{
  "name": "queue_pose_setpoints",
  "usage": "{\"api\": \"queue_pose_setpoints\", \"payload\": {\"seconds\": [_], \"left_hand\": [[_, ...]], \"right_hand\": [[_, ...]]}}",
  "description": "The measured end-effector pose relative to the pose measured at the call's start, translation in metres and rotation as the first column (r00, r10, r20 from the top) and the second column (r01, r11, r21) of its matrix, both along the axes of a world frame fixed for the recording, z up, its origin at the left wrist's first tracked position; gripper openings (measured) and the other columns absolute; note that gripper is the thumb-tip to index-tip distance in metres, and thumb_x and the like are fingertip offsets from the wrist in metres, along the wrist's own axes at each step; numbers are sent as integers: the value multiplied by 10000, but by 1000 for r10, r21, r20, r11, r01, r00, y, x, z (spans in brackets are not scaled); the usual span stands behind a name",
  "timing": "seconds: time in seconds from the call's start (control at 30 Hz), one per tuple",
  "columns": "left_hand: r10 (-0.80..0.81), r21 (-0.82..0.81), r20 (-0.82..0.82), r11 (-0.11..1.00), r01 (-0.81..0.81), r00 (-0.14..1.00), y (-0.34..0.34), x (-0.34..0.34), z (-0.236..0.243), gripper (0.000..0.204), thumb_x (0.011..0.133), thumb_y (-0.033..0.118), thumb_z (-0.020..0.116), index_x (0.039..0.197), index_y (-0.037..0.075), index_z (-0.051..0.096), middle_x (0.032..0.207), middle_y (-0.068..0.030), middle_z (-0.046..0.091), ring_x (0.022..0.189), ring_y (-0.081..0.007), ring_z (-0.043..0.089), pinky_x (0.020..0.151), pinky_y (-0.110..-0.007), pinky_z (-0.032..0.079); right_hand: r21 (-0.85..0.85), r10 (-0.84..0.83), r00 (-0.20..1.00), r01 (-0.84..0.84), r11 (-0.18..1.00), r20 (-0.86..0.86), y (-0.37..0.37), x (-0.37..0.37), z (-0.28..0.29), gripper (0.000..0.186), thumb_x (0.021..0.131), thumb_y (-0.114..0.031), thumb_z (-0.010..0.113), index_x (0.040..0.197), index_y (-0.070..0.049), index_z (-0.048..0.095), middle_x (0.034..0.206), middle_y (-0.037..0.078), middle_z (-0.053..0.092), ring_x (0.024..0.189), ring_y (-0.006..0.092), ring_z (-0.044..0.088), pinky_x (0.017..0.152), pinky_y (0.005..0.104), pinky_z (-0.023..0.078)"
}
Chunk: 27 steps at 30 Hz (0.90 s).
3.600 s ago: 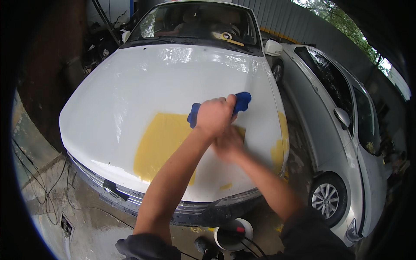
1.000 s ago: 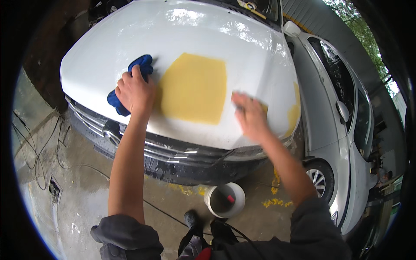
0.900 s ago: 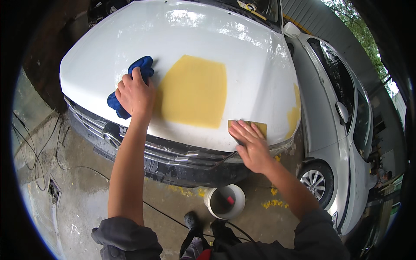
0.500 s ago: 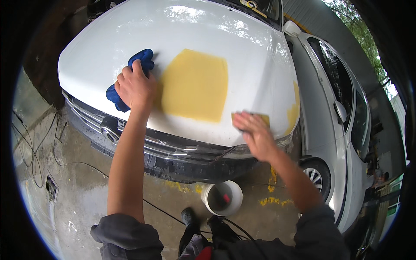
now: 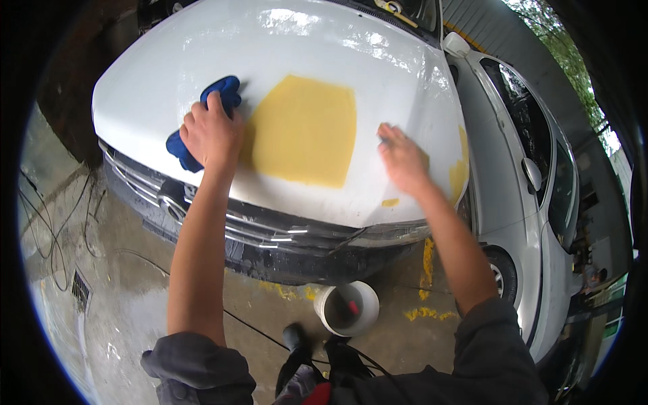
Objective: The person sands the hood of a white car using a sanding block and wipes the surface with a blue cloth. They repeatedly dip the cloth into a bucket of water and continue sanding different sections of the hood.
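My left hand grips a bunched dark-blue cloth on the white hood, left of a large, smooth yellow patch. To the right of that patch my right hand is blurred, its fingers over a thin olive-yellow pad that they mostly hide, pressed to the hood. A small yellow mark shows below it, and more yellow runs along the hood's right edge.
A white bucket with something red inside stands below the bumper. Cables lie on the wet concrete at left, near a drain. A silver car stands close along the right.
Since half a second ago my right hand has slid away from me, up the hood, uncovering the small yellow mark. My hands, together 3.6 seconds ago, are now apart; the left stays nearly still.
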<state>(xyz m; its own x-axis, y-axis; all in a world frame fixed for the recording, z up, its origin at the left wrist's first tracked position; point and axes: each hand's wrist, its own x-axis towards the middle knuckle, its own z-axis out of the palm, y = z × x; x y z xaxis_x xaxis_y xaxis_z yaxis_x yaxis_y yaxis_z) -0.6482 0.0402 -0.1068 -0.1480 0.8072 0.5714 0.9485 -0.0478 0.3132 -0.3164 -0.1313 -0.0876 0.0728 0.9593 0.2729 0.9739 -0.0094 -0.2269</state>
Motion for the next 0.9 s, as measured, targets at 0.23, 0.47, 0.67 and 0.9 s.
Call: {"api": "queue_pose_setpoints", "payload": {"seconds": [0.23, 0.47, 0.67, 0.9], "left_hand": [[0, 90, -7, 996, 0, 1000, 4, -20, -1, 409, 902, 315, 723, 1279, 166, 667, 1147, -140, 689, 1155, -354, 641, 1026, -492, 457], [-11, 53, 19, 999, 10, 1000, 2, -5, 0, 437, 899, 315, 724, 1311, 186, 654, 1200, -127, 690, 1173, -347, 641, 1038, -494, 458], [-35, 110, 20, 993, 33, 999, 2, -19, -6, 431, 899, 307, 733, 1312, 206, 668, 1193, -113, 701, 1152, -348, 650, 1021, -489, 473], [-32, 87, -6, 996, 33, 999, -1, -6, -1, 438, 922, 335, 715, 1337, 209, 651, 1213, -128, 698, 1170, -364, 648, 1024, -501, 473]], "right_hand": [[-69, 156, 984, -150, 986, 85, -45, -57, -11, 525, 1068, -291, 542, 1550, -82, 537, 1662, 112, 450, 1570, 290, 367, 1290, 480, 287], [-221, -137, 981, 165, 961, 137, 20, -25, -10, 636, 1123, -428, 403, 1638, -56, 360, 1765, 105, 234, 1630, 280, 207, 1332, 480, 147], [-45, -93, 994, 90, 995, -54, 42, 13, -12, 500, 1083, -353, 493, 1498, -90, 585, 1636, 107, 483, 1552, 270, 371, 1306, 432, 232], [-79, -223, 970, 230, 970, 94, 95, 32, -10, 663, 1110, -497, 324, 1632, -96, 399, 1756, 63, 279, 1625, 235, 219, 1320, 482, 161]]}}
